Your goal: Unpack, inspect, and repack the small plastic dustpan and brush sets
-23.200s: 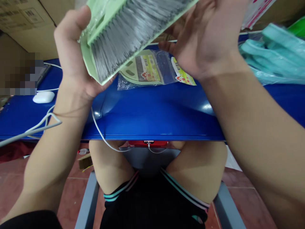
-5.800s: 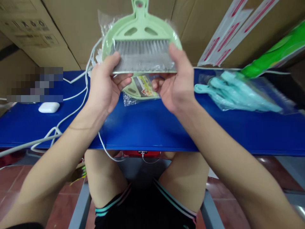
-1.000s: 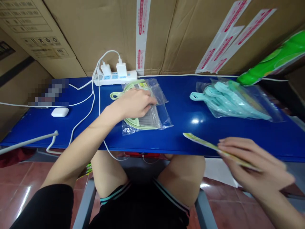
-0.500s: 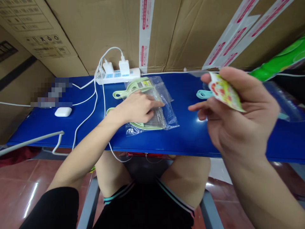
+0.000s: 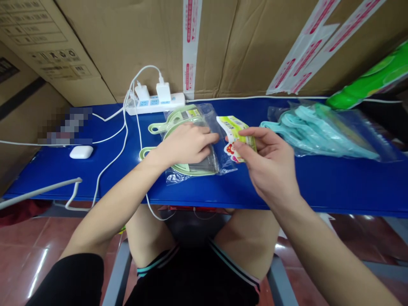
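Note:
My left hand lies flat on a clear plastic bag, pressing on the pale green dustpan and brush set inside it. The dustpan's handle sticks out to the left under the plastic, and the grey bristles of the brush show beside my fingers. My right hand pinches a printed yellow-green paper label card between thumb and fingers, just to the right of the bag. Further right lies a bag of teal plastic dustpan sets, untouched.
The blue table has a front edge close to my knees. A white power strip with two chargers and white cables stands at the back, and a small white case sits left. Cardboard boxes form the back wall, with a green packaged item at right.
My right hand has come down and left toward the bag, with the label card turned in its fingers. My left hand stays on the bag, which has barely shifted.

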`<state>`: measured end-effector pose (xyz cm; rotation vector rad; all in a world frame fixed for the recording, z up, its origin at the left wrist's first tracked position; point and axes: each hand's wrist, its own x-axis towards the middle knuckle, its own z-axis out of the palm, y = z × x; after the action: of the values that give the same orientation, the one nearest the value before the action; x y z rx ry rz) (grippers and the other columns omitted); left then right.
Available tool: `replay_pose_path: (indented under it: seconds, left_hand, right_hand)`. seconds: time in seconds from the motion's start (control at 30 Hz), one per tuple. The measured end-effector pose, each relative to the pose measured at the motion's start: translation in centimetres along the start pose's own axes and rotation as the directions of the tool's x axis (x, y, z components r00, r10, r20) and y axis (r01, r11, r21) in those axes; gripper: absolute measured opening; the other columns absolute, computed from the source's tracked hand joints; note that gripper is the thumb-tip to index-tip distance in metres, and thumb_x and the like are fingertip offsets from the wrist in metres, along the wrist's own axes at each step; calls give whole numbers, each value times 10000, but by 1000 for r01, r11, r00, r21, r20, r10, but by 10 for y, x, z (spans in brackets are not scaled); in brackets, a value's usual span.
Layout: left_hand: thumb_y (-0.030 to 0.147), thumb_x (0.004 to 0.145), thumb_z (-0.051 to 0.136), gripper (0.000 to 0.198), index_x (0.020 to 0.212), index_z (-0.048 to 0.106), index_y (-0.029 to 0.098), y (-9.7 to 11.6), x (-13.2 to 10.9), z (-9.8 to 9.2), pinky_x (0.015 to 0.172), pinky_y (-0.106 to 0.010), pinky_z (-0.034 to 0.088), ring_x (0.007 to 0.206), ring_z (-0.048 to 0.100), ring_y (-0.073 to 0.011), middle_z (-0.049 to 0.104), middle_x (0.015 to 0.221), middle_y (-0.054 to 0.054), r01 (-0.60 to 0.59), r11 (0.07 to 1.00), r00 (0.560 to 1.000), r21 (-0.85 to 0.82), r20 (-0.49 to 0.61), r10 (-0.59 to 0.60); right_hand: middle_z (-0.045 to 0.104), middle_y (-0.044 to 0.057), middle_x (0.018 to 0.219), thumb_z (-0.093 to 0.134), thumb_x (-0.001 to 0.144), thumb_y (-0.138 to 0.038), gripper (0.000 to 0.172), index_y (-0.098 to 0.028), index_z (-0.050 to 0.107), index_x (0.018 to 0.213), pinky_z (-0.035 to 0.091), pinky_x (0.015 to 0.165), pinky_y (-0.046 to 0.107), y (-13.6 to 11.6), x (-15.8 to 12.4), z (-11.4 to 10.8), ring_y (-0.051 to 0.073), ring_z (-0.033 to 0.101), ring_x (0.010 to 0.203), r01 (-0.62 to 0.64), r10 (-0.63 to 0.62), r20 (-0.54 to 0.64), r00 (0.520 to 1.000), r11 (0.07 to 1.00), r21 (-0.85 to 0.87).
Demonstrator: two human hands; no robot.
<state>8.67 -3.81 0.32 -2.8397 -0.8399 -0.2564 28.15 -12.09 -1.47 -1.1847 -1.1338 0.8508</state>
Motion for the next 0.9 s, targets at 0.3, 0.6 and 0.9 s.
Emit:
replay_pose_path:
  seconds: [0.3,0.6,0.9]
  left_hand:
    - [212,969,473,271,956,743,197,-6,-4,-2,673,-316,326,704,598,-166,732,830,-49,-29,997,997,-71,-71,24]
    - [241,1037,441,304,999,738,186,-8,-9,-1,705,-305,338,742,578,-151,724,862,-55,-45,994,985,-96,-167,28]
    - [241,1056,430,322,1014,746,190,-8,-10,1,715,-301,356,751,580,-146,707,837,-42,-63,993,977,-101,-208,41]
  right_hand:
    - [767,31,919,792,741,-275,385,-191,727,1111,539,587,224,6,9,5,96,654,662,-124,130,48,990,987,-99]
    - [812,89,1081,817,777,-333,514,-154,789,1258,602,729,271,10,25,10,119,696,816,-189,204,153,967,976,-106]
    - [798,93,1001,796,844,-430,494,-131,823,1237,645,853,326,12,31,10,151,748,916,-323,323,161,932,946,-27]
